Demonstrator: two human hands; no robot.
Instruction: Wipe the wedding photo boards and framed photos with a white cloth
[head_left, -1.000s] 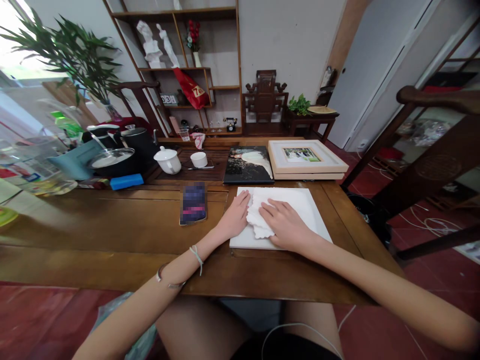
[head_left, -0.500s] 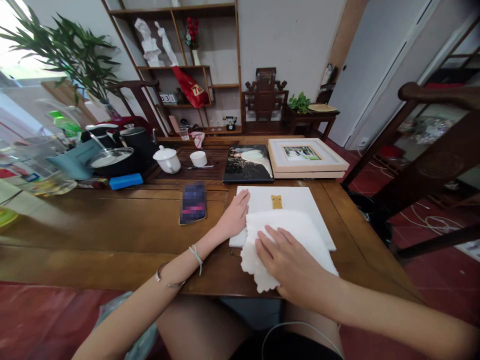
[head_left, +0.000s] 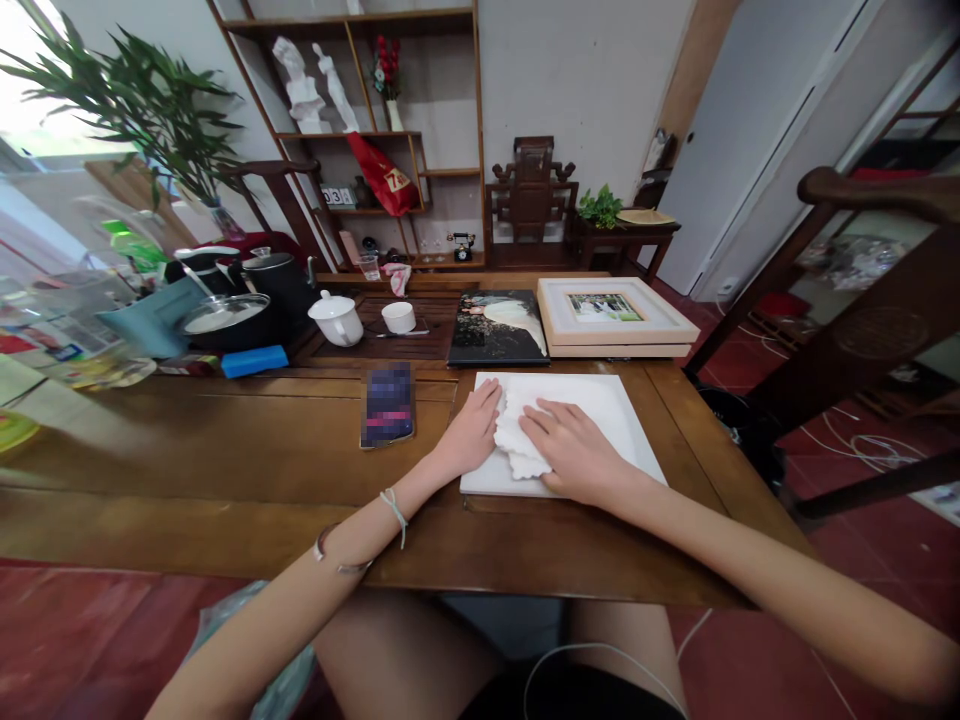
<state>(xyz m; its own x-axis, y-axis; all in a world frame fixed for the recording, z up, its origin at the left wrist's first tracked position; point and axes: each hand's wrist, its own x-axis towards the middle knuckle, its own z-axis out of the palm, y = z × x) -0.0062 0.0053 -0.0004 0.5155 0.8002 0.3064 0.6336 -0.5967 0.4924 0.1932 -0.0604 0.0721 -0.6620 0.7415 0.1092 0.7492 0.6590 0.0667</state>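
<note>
A white square panel point(head_left: 622, 420), like the back of a frame, lies flat on the wooden table point(head_left: 225, 460) in front of me. My right hand point(head_left: 574, 450) lies flat on a white cloth point(head_left: 514, 435), pressing it onto the panel with fingers stretched out. The cloth is bunched under the hand near the panel's left part. My left hand point(head_left: 471, 430) rests with fingers flat on the panel's left edge, steadying it.
A phone point(head_left: 388, 403) lies left of the panel. Behind it are a dark photo book point(head_left: 497, 327) and a light framed picture point(head_left: 611, 315). A tea tray with a white teapot point(head_left: 335, 320) and cup point(head_left: 397, 317), pots and a blue sponge point(head_left: 253, 361) stand at back left. A wooden chair point(head_left: 862, 330) is at right.
Half a second ago the right hand had dragged the cloth down to the panel's near edge. Now it has pushed the cloth back up onto the panel. The left hand stayed put.
</note>
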